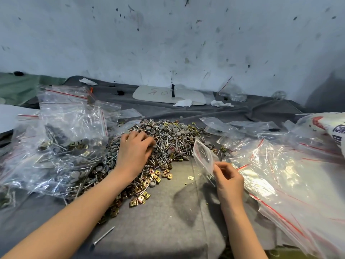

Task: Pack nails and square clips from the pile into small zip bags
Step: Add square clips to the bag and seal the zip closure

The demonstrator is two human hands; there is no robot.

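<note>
Grey felt cloth [168, 221] covers the bench, and in the middle of it lies the pile [168, 139]: long nails [164, 144] tangled with brass-coloured square clips [143, 184] and round grey caps [179, 134].

The left hand [134, 152] rests on top of the heap, palm down, with its fingers curled into the nails. I cannot tell from here whether it has hold of any. The right hand [227, 180] pinches a small zip bag [203, 156] by its lower end between thumb and fingertips. It holds the bag upright just beside the right edge of the pile. A few thin nails seem to be inside, though the glare on the plastic makes that uncertain.

To my eye the job is partly done. On the left sits a mound of filled bags [65, 143] with nails and clips showing through them. On the right a thick stack of empty bags [280, 174] with red seals waits. A good deal of hardware is left in the pile, and one loose nail [103, 236] lies apart on the near cloth. The bag in hand is not yet full or sealed.
</note>
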